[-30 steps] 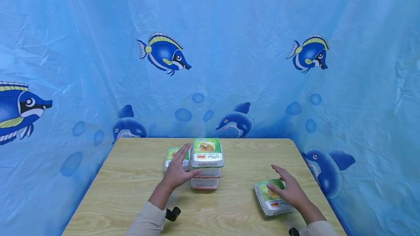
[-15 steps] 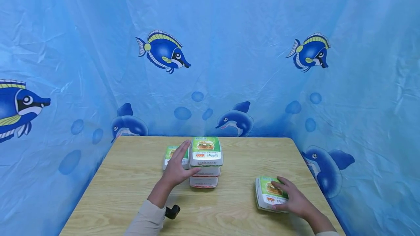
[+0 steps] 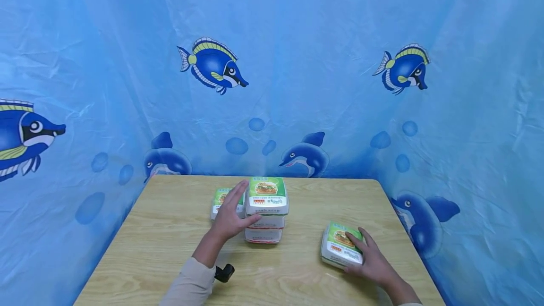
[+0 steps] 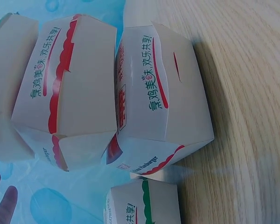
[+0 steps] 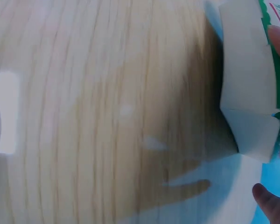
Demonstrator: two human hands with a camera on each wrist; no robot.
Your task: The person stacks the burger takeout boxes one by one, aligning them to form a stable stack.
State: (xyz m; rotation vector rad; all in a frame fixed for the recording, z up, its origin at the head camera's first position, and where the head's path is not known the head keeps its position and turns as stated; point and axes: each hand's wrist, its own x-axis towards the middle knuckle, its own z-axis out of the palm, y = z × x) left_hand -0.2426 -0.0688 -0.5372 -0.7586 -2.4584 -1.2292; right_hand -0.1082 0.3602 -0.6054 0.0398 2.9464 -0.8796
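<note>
The white box (image 3: 335,242), its green lid burger-printed and shut over unseen contents, is gripped by the right hand (image 3: 370,259) at the desk's (image 3: 297,277) right, nearer the three-box stack (image 3: 267,207) than half a second ago, while the left hand (image 3: 229,218), fingers extended, flanks that stack beside a lone box (image 3: 217,200).

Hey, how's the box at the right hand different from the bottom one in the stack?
The gripped box, in the right hand, has green scalloped trim; the bottom box has red. The gripped box shows its printed top; the bottom box's top is hidden beneath two stacked boxes. Both have white lower sides.
</note>
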